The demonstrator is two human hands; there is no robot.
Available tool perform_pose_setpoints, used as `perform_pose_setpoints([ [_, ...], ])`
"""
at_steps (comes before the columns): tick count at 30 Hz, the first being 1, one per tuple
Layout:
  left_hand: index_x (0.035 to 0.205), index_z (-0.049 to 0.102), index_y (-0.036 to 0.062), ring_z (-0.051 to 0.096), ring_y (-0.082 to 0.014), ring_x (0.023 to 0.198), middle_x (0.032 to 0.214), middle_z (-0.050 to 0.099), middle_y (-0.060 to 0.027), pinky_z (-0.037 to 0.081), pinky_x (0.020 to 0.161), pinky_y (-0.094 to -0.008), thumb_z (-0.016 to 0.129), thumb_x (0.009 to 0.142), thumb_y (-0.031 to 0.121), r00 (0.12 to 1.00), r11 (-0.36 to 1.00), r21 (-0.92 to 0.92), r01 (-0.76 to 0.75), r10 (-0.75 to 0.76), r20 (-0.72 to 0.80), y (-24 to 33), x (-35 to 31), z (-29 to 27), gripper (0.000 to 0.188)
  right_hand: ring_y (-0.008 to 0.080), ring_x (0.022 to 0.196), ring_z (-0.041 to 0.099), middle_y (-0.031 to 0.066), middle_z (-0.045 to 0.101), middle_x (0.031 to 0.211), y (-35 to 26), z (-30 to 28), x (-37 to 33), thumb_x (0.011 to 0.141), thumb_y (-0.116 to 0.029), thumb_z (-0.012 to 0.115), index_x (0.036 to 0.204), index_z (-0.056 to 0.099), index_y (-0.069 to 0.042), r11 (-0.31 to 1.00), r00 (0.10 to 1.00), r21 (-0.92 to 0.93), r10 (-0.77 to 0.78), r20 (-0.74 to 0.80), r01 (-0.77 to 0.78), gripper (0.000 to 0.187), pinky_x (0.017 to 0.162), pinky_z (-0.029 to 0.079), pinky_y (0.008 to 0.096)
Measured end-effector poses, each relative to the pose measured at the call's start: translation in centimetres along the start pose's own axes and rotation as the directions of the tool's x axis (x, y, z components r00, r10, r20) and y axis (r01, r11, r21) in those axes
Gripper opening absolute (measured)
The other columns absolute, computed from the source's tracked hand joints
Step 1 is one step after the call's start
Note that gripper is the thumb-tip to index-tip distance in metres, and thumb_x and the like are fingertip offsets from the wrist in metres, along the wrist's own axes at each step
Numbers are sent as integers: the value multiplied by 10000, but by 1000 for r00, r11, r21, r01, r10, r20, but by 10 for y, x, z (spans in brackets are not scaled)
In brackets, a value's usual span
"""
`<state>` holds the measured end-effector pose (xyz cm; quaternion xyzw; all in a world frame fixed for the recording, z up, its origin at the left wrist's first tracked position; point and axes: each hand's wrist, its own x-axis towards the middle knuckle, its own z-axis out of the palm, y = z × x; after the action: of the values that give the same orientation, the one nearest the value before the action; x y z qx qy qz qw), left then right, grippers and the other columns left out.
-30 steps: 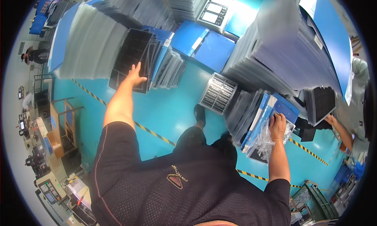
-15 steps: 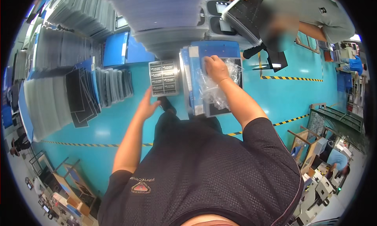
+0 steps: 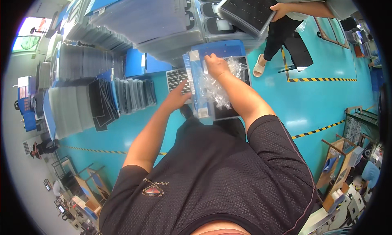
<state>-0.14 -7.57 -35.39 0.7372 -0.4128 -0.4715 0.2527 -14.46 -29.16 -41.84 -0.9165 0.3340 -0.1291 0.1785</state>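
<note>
My left hand (image 3: 178, 98) reaches with fingers stretched out over a panel of black labels (image 3: 173, 80), close to the left edge of a stack of blue sheets (image 3: 195, 84). Whether its fingertips touch the stack I cannot tell. My right hand (image 3: 216, 66) is closed at the upper part of crumpled clear plastic film (image 3: 220, 92), which lies over the stack. Beneath the film a black panel (image 3: 228, 112) shows in part. The right fingertips are partly hidden.
Ahead rise tall piles of clear sheets (image 3: 143, 23). Upright sheets (image 3: 73, 108) stand at the left, beside blue folders (image 3: 157, 65). At upper right a co-worker's hand (image 3: 279, 10) holds a stack of black panels (image 3: 249, 8). A black stand (image 3: 298, 51) is behind.
My left hand has moved right, across the label panel to the stack's edge. My right hand has shifted slightly on the film. The view has swung, and the co-worker has moved aside.
</note>
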Motion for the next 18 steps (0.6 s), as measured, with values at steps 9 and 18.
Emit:
perform_pose_setpoints([
  [9, 1418, 477, -21, 566, -265, 1254, 1352, 592, -193, 452, 1026, -361, 617, 964, 264, 955, 981, -69, -184, 162, -248, 55, 39, 2, 554, 322, 910, 585, 114, 578, 922, -38, -61, -40, 742, -116, 626, 848, 531, -65, 973, 891, 69, -171, -420, 219, 152, 745, 503, 434],
  [18, 903, 638, 97, 545, -114, 700, 782, 587, 8, 439, 628, -271, 563, 1003, 206, 966, 597, -802, -25, -193, -173, 19, 83, -11, 166, 292, 561, 547, 119, 538, 623, -43, -153, -67, 770, -137, 701, 644, 465, -79, 857, 892, 254, -408, -194, 448, 274, 546, 422, 398],
])
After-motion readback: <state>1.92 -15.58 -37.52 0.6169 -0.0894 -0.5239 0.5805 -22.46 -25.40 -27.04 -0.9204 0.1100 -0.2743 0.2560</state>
